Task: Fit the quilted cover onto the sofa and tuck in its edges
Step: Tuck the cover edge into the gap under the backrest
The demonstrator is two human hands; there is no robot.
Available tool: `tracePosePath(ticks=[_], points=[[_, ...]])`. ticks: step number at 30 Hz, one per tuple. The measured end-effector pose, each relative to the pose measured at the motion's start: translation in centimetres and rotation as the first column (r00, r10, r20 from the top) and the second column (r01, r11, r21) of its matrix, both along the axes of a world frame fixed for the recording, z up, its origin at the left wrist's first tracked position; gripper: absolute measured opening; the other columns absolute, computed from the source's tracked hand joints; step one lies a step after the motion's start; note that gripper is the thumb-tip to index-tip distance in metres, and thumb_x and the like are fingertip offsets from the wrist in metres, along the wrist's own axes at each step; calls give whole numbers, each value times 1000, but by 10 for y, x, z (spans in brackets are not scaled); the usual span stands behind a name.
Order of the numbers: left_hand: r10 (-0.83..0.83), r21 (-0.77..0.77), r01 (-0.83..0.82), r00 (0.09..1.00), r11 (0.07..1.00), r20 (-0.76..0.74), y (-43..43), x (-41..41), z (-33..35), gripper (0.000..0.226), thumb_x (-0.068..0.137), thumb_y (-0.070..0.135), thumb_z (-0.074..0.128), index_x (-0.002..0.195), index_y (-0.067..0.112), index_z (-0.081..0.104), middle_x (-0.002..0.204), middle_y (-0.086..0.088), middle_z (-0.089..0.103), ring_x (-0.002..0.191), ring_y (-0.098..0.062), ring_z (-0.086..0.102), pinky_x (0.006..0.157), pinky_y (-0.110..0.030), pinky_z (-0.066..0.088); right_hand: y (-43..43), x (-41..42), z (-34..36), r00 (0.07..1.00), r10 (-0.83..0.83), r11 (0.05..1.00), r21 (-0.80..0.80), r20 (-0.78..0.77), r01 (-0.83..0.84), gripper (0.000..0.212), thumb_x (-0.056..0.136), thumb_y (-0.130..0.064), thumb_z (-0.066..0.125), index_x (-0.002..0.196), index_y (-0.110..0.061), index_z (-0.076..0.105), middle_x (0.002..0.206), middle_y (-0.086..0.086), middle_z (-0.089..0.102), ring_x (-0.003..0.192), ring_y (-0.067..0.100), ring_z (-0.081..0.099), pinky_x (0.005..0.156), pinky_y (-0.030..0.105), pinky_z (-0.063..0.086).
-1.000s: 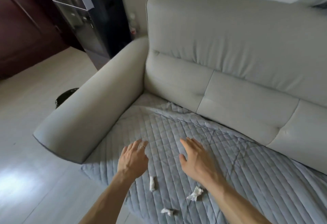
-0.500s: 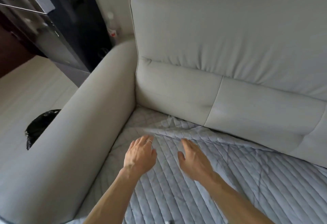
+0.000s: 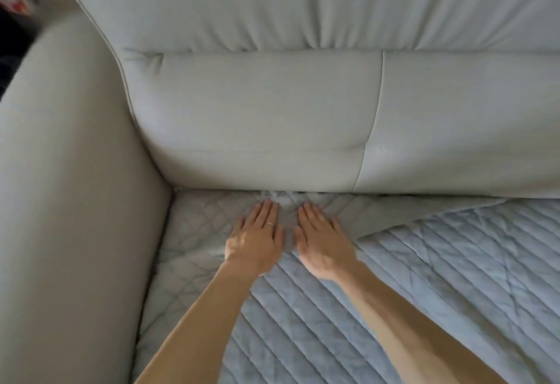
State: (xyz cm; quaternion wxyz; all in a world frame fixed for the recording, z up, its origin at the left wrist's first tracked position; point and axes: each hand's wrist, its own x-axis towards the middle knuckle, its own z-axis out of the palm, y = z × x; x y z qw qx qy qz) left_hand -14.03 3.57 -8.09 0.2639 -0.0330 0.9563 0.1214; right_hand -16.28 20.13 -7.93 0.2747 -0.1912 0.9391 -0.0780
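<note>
The blue-grey quilted cover (image 3: 424, 286) lies over the seat of the pale grey sofa (image 3: 257, 116). Its back left corner is a paler diamond-stitched part that reaches the crease under the backrest. My left hand (image 3: 257, 238) and my right hand (image 3: 321, 241) lie side by side, palms down, on that part. Their straight fingers point at the crease, where the fabric is bunched into small wrinkles. A ring shows on my left hand. Whatever cover edge is inside the crease is hidden.
The sofa's left armrest (image 3: 66, 201) rises close beside my left forearm. The backrest cushions (image 3: 454, 116) stand right behind the hands. A dark blurred object with a red and white item (image 3: 15, 4) shows past the armrest at the top left.
Both hands have moved forward across the cover to the crease under the backrest, and the fabric has bunched there. The view has closed in, so the floor and paper scraps are out of frame.
</note>
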Motion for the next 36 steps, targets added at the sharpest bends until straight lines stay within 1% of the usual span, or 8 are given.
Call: tracePosePath(ticks=[4, 10, 13, 17, 20, 24, 29, 36], points=[[-26, -9, 26, 997, 1000, -70, -8, -6, -14, 57, 103, 43, 10, 156, 28, -2, 164, 12, -3, 149, -8, -6, 122, -41, -2, -15, -8, -12, 996, -89, 996, -2, -5, 89, 60, 102, -41, 10, 157, -17, 3, 165, -6, -3, 150, 8, -7, 121, 42, -3], [-72, -12, 71, 988, 997, -140, -32, -22, -25, 56, 102, 48, 13, 156, 35, 7, 162, 17, 11, 148, -4, 6, 122, -41, 0, -25, -20, -24, 986, -121, 992, 8, -111, 123, 63, 99, -42, 13, 156, -16, 15, 164, -4, 13, 150, 9, 6, 122, 42, 1], [-74, -8, 74, 995, 997, -60, -25, -27, -17, 57, 102, 48, 14, 156, 34, 5, 162, 18, 8, 148, -4, 4, 121, -46, 1, -25, -19, -17, 989, -130, 991, 6, -64, 130, 63, 100, -43, 17, 156, -15, 11, 164, -4, 9, 150, 11, 4, 121, 43, 3], [-20, -50, 12, 988, 999, -152, -29, -5, -5, 60, 101, 46, 21, 157, 27, 10, 163, 10, 12, 149, -11, 7, 121, -43, 6, -46, 14, -8, 997, -22, 996, -83, -79, 15, 60, 101, -41, 12, 157, -17, 6, 165, -5, 2, 150, 9, -3, 120, 43, 0], [-9, -75, -2, 989, 997, -145, -50, 7, -6, 59, 102, 44, 20, 157, 27, 8, 164, 9, 11, 149, -11, 8, 121, -44, 11, -59, 9, -10, 995, -83, 988, -131, -47, 76, 60, 102, -41, 11, 157, -17, 3, 165, -5, -1, 150, 8, -5, 121, 41, -2], [21, -30, -25, 991, 999, -128, -63, -1, -13, 58, 103, 40, 21, 157, 25, 7, 163, 10, 12, 149, -8, 6, 121, -43, 8, -62, -16, -19, 993, -39, 995, -96, -114, 28, 59, 103, -38, 18, 157, -15, 11, 164, -3, 9, 150, 9, 4, 122, 42, 4], [63, 49, -56, 986, 997, -155, -75, -10, -28, 56, 103, 40, 21, 157, 31, 7, 163, 11, 11, 149, -7, 5, 120, -39, -1, -61, -33, -31, 994, 25, 997, -69, -109, -33, 58, 102, -40, 17, 156, -18, 16, 163, -3, 19, 149, 11, 15, 121, 37, 7], [60, -49, -71, 979, 996, -194, -69, -25, -26, 55, 102, 39, 27, 155, 28, 22, 159, 9, 26, 144, -15, 20, 119, -39, 12, -73, -43, -37, 985, -22, 998, -65, -174, 11, 54, 101, -37, 25, 152, -17, 30, 154, 1, 38, 140, 17, 33, 116, 36, 18]])
